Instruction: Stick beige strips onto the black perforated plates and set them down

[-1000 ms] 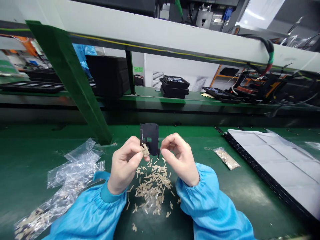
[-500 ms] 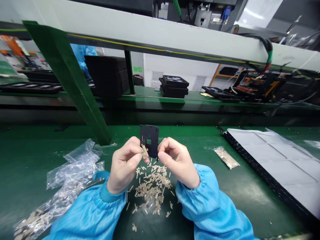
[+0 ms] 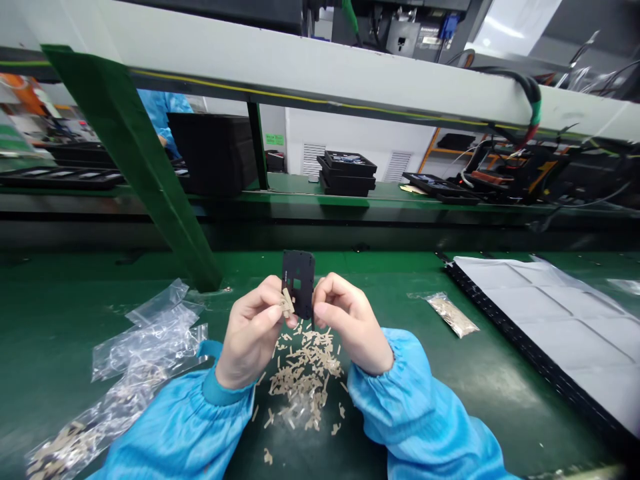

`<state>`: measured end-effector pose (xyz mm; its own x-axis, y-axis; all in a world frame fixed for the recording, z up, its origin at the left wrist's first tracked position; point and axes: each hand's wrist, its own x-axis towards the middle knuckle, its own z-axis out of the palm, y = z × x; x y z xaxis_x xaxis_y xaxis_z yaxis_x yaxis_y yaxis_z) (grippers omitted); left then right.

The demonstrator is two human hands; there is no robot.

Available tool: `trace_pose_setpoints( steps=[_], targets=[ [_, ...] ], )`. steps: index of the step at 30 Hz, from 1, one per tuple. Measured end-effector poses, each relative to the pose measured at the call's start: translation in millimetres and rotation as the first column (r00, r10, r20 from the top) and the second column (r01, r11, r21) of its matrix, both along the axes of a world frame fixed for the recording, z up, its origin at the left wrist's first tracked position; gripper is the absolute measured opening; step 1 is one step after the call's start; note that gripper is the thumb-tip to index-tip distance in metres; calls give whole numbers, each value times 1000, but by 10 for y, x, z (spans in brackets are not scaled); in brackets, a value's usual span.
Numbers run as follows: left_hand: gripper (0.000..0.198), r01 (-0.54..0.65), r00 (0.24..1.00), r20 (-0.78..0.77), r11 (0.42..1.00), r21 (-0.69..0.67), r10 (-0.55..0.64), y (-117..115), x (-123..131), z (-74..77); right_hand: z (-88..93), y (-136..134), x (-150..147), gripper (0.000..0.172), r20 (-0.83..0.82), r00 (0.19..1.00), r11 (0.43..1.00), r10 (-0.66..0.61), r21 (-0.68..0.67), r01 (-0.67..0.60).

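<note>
A thin black plastic plate with a small square cutout stands upright between my hands. My left hand grips its lower left side. Small beige strips also sit between the left thumb and fingers. My right hand is closed, thumb and fingertips pinched at the plate's lower right edge. A narrow dark sliver shows below those fingertips; what it belongs to is unclear. Under both hands, a loose heap of small beige pieces lies on the green table, with a crumpled bit of clear plastic among them.
Clear plastic bags, some with beige pieces, lie at left. At right are a sealed bag of beige pieces and a large black-edged tray covered in pale sheeting. A slanted green post and a white beam stand ahead.
The plate has turned slightly and looks narrower. My right hand has shifted a little to the left, while the left hand has edged slightly right. The heap is unchanged.
</note>
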<state>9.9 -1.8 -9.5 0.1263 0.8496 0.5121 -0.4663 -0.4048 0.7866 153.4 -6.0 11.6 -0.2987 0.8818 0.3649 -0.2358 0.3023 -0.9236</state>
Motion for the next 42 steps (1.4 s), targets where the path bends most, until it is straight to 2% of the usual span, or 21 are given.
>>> trace_pose_setpoints(
  steps=[3,6,12,17,23,27,31,37,39,42],
  targets=[
    [16,42,999,38,996,-73,-39,-25,16,25,-11,6,-1,18,-31,998,999,49,4,-49],
    [16,73,995,73,979,-189,-60,-70,31,74,-11,-10,-2,19,-10,1000,996,23,82,-22],
    [16,156,980,179,889,-431,-85,-185,66,194,-34,-19,4,19,-21,998,985,51,164,-47],
    [14,184,969,238,832,-524,-65,-223,96,225,-52,-4,5,18,33,999,967,16,253,-24],
    [15,213,957,284,797,-565,-54,-219,120,197,-91,21,-5,15,129,984,915,-122,399,61],
    [14,253,938,344,775,-580,-48,-227,130,182,-116,38,-21,10,197,933,833,-301,531,157],
    [14,286,920,390,761,-583,-47,-233,156,171,-144,57,-32,9,239,832,708,-501,666,235],
    [15,289,911,411,754,-590,-27,-260,182,150,-193,109,-22,14,186,706,493,-683,831,259],
    [15,270,916,402,766,-583,-17,-268,174,158,-199,127,-21,15,184,687,464,-702,851,246],
    [13,183,946,323,825,-534,0,-262,152,178,-193,140,-22,21,211,724,514,-657,828,225]
  ],
)
